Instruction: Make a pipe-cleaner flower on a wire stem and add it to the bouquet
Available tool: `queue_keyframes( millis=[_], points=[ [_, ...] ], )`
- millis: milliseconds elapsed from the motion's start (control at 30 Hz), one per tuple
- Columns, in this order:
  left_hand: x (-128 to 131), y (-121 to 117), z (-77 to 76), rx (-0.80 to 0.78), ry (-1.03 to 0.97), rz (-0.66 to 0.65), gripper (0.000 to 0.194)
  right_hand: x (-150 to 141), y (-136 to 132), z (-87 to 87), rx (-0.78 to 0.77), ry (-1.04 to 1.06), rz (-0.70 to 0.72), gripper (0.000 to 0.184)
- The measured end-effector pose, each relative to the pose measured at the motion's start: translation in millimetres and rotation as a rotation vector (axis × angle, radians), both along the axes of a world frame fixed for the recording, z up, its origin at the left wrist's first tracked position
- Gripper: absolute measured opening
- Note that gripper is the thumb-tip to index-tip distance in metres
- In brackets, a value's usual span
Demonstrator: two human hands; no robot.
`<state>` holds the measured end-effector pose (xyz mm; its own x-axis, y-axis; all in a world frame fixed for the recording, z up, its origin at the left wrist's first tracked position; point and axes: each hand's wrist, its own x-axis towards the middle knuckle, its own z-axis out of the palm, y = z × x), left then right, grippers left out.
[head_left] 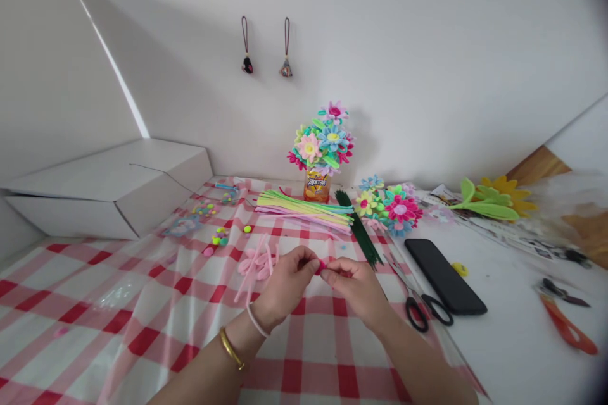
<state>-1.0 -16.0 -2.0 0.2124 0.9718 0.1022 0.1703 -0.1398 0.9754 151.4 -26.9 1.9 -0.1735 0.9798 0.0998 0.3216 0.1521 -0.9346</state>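
My left hand [289, 283] and my right hand [357, 286] meet over the middle of the tablecloth, fingertips pinched on a small bright pink piece [320, 267]. The fingers cover most of it, so its exact kind is unclear. Just left of my left hand lie pale pink pipe cleaners [256, 264], some bent into petal-like loops. Beyond both hands is a bundle of straight yellow, green and lilac pipe cleaners [304, 210]. A sheaf of dark green stems [361, 234] lies to its right. Scissors [418, 304] with black handles rest right of my right forearm.
A bouquet of pipe-cleaner flowers [327, 136] stands in an orange container [317, 188] by the wall. More fuzzy flowers [392, 205] lie right of it. Small pom-poms [219, 237] dot the left side. A black phone [444, 275], orange-handled pliers [565, 323] and a white box [109, 183] flank the cloth.
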Motion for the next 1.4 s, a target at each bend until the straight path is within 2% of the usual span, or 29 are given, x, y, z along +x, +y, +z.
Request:
queue_keyframes(
  millis=[67,133,233,333,467,567,733,833,933,1033,1133,1233,1333,1400],
  points=[
    [-3,1,1.4,-0.026,0.012,-0.050,0.016,1,0,1.5,0.035,-0.053,-0.019,0.016],
    [-8,2,4.6,0.008,0.105,-0.112,0.014,1,0,3.3,0.121,-0.177,-0.013,0.015],
    [-17,4,7.6,0.201,0.322,-0.208,0.012,2,0,2.5,0.305,-0.428,0.045,0.017],
    [-20,5,4.2,0.377,0.550,-0.280,0.013,3,0,-3.3,0.464,-0.641,0.123,0.017],
    [-16,6,-1.7,0.481,0.713,-0.328,0.012,5,0,-7.7,0.544,-0.759,0.232,0.014],
    [-15,4,1.1,0.445,0.674,-0.262,0.012,7,1,-4.5,0.529,-0.682,0.199,0.014],
    [-15,-1,14.6,0.233,0.324,-0.102,0.011,10,3,1.9,0.409,-0.388,0.071,0.012],
    [-12,-3,20.8,0.097,0.158,-0.045,0.007,10,2,3.8,0.310,-0.293,0.048,0.013],
    [-9,-4,20.7,-0.032,-0.023,-0.021,0.006,10,0,6.1,0.205,-0.223,0.054,0.015],
    [-8,-2,14.4,-0.112,-0.173,-0.046,0.009,9,-2,8.0,0.170,-0.187,0.046,0.018],
    [-10,1,6.9,-0.079,-0.088,-0.122,0.010,9,-3,8.1,0.225,-0.268,0.056,0.017],
    [-12,4,0.9,0.117,0.175,-0.169,0.010,6,-2,6.5,0.343,-0.462,0.099,0.019],
    [-13,6,-1.8,0.240,0.371,-0.173,0.015,4,-2,4.6,0.412,-0.587,0.138,0.019],
    [-12,6,0.5,0.245,0.400,-0.130,0.014,5,0,3.6,0.412,-0.552,0.117,0.016]
  ],
)
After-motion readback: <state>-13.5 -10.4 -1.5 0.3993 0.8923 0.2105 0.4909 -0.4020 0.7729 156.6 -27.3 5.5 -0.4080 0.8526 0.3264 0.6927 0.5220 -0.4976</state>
